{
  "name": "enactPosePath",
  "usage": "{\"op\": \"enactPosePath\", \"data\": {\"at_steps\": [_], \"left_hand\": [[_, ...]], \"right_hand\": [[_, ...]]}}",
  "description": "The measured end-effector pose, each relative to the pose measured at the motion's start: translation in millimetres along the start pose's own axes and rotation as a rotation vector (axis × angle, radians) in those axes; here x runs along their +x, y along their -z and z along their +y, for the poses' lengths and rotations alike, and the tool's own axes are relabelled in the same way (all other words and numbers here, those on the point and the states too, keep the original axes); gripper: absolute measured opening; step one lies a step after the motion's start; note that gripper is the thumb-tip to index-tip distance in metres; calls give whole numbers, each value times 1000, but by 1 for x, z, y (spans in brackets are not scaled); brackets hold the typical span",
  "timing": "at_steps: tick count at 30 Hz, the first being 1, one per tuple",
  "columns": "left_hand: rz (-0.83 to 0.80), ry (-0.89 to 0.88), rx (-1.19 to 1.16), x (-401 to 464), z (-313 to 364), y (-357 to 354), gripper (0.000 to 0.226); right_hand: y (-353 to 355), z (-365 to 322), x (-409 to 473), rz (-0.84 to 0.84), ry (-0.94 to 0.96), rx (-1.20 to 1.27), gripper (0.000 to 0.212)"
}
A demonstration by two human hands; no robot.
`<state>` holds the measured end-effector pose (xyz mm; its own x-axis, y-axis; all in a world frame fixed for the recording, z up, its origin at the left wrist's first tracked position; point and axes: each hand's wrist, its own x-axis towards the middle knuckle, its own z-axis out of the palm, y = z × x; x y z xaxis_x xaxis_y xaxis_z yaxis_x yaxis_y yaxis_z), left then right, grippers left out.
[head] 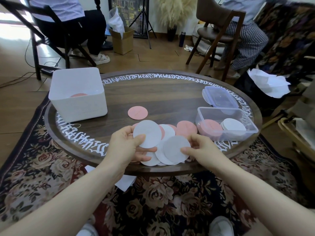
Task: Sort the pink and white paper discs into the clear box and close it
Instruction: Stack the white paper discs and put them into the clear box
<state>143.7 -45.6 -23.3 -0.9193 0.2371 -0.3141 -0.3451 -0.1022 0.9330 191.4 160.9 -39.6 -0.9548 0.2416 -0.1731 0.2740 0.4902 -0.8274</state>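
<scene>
while left hand (129,147) pinches white disc (147,133), right hand (199,149) pinches second white disc (176,148) at table edge (170,171); clear box (226,123) open rightward.

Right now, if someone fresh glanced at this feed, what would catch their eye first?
Probably the two hands at the table's near edge: the left hand holds up a white disc, and the right hand pinches another over the mixed pile. Next, the clear box at right, with pink and white stacks inside, its lid lying behind it.

Round wooden table (153,92), white bin (81,106), clear box (226,125), lid (219,97), discs (138,112)
</scene>
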Motion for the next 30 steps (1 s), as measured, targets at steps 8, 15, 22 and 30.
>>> {"op": "enactPosePath", "data": {"at_steps": [8, 15, 22, 30], "left_hand": [[-86, -15, 57, -4, -1, -4, 29], [-310, -2, 180, -7, -7, -6, 26], [-269, -73, 242, -1, -12, -6, 31], [-356, -90, 253, -6, -12, -10, 16]], "right_hand": [[9, -15, -6, -134, 1, 311, 16], [4, -18, -10, -127, 135, 229, 14], [5, -16, -8, -98, 150, 273, 16], [-3, -10, -5, -12, 240, 217, 13]]}}
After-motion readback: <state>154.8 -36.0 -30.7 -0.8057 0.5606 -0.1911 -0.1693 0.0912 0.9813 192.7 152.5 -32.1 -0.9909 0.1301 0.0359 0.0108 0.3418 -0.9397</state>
